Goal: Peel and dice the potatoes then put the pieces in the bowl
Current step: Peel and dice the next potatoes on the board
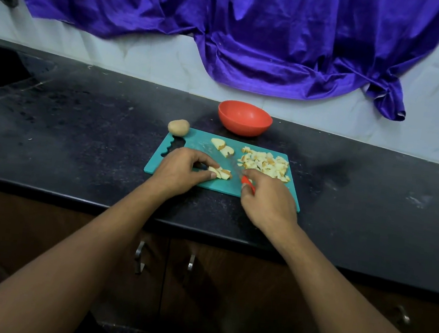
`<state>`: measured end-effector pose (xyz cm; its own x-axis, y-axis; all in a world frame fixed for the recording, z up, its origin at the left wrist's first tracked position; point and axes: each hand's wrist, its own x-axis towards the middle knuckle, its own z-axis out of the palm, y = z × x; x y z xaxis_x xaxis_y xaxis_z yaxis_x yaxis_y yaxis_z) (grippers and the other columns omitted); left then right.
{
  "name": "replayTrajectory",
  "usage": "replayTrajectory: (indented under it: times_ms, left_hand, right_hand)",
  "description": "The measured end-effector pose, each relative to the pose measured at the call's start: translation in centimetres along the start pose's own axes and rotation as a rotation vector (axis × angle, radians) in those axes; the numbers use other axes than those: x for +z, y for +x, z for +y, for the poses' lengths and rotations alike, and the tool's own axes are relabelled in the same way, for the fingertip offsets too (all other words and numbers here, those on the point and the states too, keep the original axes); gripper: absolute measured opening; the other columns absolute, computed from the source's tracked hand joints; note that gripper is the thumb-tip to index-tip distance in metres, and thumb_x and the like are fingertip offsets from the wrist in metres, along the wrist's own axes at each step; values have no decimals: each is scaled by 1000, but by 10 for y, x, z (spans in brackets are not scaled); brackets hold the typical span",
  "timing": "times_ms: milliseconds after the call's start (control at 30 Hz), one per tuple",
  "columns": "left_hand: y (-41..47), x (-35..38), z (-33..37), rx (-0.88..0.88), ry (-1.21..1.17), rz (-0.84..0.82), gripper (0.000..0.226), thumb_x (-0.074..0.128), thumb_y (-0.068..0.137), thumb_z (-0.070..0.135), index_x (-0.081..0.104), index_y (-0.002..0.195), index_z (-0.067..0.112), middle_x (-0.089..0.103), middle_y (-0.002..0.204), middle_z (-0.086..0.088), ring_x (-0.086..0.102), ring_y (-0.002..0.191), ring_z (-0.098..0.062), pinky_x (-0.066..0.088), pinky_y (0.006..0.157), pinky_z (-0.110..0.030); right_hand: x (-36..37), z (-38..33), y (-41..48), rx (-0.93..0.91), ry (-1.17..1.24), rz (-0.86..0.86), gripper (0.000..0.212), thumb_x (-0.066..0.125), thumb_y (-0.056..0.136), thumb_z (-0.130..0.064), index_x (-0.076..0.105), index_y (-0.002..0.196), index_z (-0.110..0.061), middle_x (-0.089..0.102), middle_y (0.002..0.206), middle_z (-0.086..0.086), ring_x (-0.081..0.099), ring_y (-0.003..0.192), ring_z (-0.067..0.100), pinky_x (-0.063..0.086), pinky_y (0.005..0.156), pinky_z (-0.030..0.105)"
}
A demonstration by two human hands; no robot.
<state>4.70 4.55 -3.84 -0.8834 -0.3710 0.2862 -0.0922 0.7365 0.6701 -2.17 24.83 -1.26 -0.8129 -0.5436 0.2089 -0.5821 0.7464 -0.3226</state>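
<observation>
1. Nearest the edge of the black speckled stone counter (pixel 81 123), the right hand (pixel 266 201) has its fingers wrapped round the red handle of a small knife (pixel 248 183). The forefinger rides forward, likely to steer the blade, which slants far-left toward the slices.
2. Just left, the left hand (pixel 182 170) pinches a stack of pale potato slices (pixel 220 172) between thumb and fingertips. I'd say it bunches them so one cut goes through all.
3. Both hands work over the teal rectangular plastic cutting board (pixel 202 142), near its front edge.
4. The heap of small potato dice (pixel 265 164) lies on the board's far right, seemingly pushed clear of the blade. Two half-round potato slices (pixel 223 147) wait at the far middle.
5. A whole brown unpeeled potato (pixel 178 127) sits on the counter at the board's far-left corner, probably next in line.
6. The orange-red round plastic bowl (pixel 244 118) stands just beyond the board, handy for scraping in. No pieces show inside.
</observation>
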Motion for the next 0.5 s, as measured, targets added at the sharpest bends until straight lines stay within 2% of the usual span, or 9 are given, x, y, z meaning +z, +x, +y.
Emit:
replayTrajectory:
  times_ms: [100, 300, 433, 500]
  left_hand:
    - [1, 0, 0, -7, -14, -15, 23, 80, 86, 37, 77, 109, 38, 68, 98, 23, 59, 96, 4, 52, 91, -33]
    - [1, 1, -1, -12, -19, -15, 24, 80, 85, 39, 77, 109, 40, 73, 105, 18, 63, 102, 0, 55, 94, -39]
    - [1, 0, 0, -18, -9, -27, 25, 80, 86, 39, 76, 111, 41, 73, 107, 17, 62, 103, 0, 54, 95, -39]
    - [1, 0, 2, -12, -5, -28, 29, 79, 87, 38, 75, 115, 39, 72, 113, 18, 61, 106, 0, 53, 98, -38]
  right_hand:
    - [2, -3, 0, -69, -37, -43, 39, 49, 105, -37, 54, 143, -40, 63, 94, -9, 55, 75, 9, 40, 59, 31]
    - [-3, -10, 11, -159, -92, -91, 43, 48, 105, -36, 51, 148, -38, 67, 128, -1, 61, 112, 21, 48, 83, 37]
    - [-8, -10, 19, -194, -110, -132, 41, 49, 104, -36, 52, 145, -40, 66, 131, 1, 60, 116, 23, 52, 89, 40]
    - [-9, -6, 20, -168, -87, -114, 41, 49, 104, -36, 53, 145, -39, 67, 132, 1, 62, 112, 23, 53, 86, 40]
